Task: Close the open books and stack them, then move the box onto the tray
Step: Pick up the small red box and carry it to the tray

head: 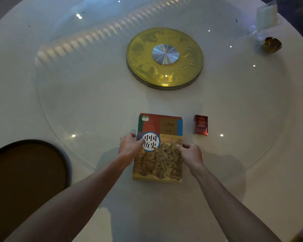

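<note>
A closed book [160, 135] with a red, blue and tan cover lies flat in front of me on the white round table [94, 102]; another book's edge shows just under it at the top left. My left hand [129, 145] grips the stack's left edge, thumb on the cover. My right hand [190, 153] holds the right edge, fingers curled over it. A small red box [200, 125] stands upright just right of the books, apart from them. The dark round tray [60, 154] sits at the near left.
A gold disc with a silver hub [165, 57] marks the centre of the glass turntable. At the far right stand a small brown round object [272, 44] and a clear card holder [266, 14].
</note>
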